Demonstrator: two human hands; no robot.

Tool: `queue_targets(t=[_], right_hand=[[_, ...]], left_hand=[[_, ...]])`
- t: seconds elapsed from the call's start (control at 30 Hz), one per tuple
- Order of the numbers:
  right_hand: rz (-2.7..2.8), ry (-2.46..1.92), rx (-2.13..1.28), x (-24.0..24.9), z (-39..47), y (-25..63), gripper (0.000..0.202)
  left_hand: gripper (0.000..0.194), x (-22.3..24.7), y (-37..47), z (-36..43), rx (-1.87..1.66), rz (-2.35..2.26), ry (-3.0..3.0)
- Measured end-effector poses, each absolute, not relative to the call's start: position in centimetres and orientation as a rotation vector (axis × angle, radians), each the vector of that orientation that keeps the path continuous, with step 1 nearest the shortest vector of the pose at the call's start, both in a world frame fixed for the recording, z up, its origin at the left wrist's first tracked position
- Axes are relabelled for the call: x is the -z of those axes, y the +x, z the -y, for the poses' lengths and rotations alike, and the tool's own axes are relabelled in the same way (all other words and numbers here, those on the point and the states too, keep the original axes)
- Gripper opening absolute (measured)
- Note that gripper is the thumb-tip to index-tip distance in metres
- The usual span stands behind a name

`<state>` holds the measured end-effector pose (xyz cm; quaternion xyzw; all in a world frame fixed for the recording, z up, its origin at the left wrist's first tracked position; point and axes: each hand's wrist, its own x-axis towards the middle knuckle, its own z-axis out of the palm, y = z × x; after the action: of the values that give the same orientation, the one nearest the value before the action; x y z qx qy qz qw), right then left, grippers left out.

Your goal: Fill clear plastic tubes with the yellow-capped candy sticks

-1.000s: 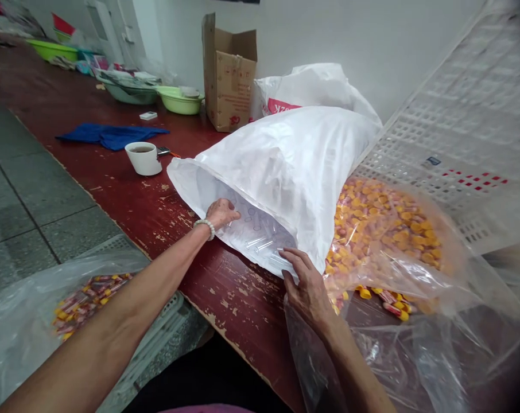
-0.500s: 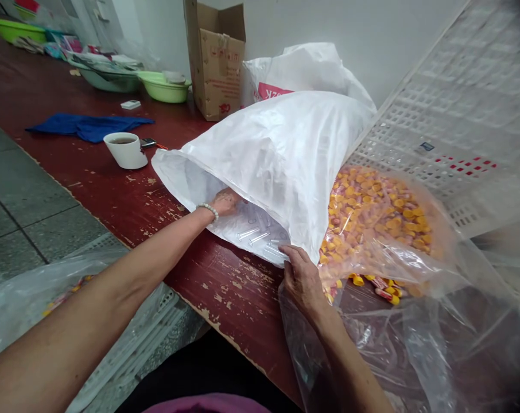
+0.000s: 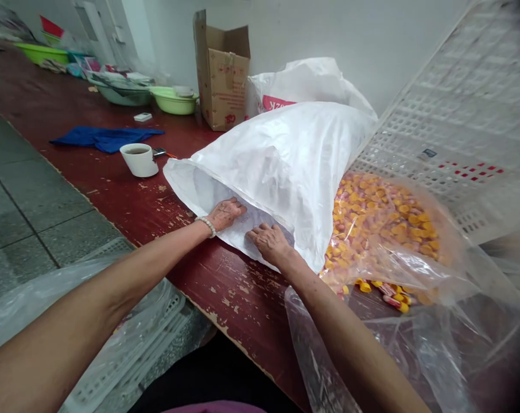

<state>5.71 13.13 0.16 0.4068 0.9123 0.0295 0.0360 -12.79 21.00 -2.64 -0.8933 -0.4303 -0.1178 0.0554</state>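
A large white sack [image 3: 286, 149] lies on the worn red table [image 3: 225, 287], its mouth facing me. My left hand [image 3: 226, 214], with a beaded bracelet at the wrist, is in the sack's mouth with its fingers bent; what they touch is too small to name. Close on its right, my right hand [image 3: 270, 244] reaches over the lower lip into the opening, fingers curled downward. Whether it holds anything is hidden. The clear tubes inside are mostly covered by my hands. Right of the sack, a clear plastic bag [image 3: 398, 221] holds many small yellow-capped pieces.
A cup of dark liquid [image 3: 140, 163] and a blue cloth [image 3: 107, 137] are on the left. Behind stand a cardboard box [image 3: 228, 86] and a green basin [image 3: 174, 103]. A white perforated crate [image 3: 458, 126] leans at the right. Loose yellow-capped pieces [image 3: 389, 292] lie near the bag.
My right hand has moved left from the sack's right edge into its mouth, beside my left hand. My left hand has come slightly out, showing more of its fingers. The view has shifted a little.
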Motion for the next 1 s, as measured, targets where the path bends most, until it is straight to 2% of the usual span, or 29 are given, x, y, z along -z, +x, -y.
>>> queue_targets(t=[0.07, 0.3, 0.47, 0.53, 0.67, 0.73, 0.87, 1.0], right_hand=[[-2.789, 1.228, -0.052, -0.1, -13.8, 5.3, 0.029], [-2.863, 1.388, 0.101, 0.4, -14.9, 5.7, 0.044], [-2.941, 1.688, 0.307, 1.3, -14.9, 7.2, 0.035], [-2.983, 1.904, 0.593, 2.0, -14.5, 7.0, 0.033], [-2.871, 2.086, 1.979, 3.1, -13.1, 5.1, 0.038], [-2.762, 2.006, 2.343, 3.4, -12.4, 4.2, 0.038], [-2.783, 1.959, 2.405, 3.8, -11.3, 3.3, 0.034], [-2.902, 1.850, 2.320, 4.1, -10.6, 3.1, 0.030]], left_hand=[[0.031, 2.9, -13.1, -20.6, 0.363, 1.328, -2.703], [0.025, 2.8, -13.6, -20.1, 0.495, 1.498, -2.737], [0.031, 3.0, -14.1, -17.8, 0.759, 1.631, -2.802], [0.032, 3.1, -14.1, -16.4, 0.926, 1.673, -2.862], [0.040, 3.1, -13.3, -13.6, 1.627, 1.835, -3.081], [0.044, 3.1, -12.8, -12.6, 2.008, 1.815, -3.182], [0.056, 3.7, -11.9, -11.6, 2.523, 1.609, -3.221], [0.078, 4.6, -11.3, -11.4, 2.614, 1.743, -3.066]])
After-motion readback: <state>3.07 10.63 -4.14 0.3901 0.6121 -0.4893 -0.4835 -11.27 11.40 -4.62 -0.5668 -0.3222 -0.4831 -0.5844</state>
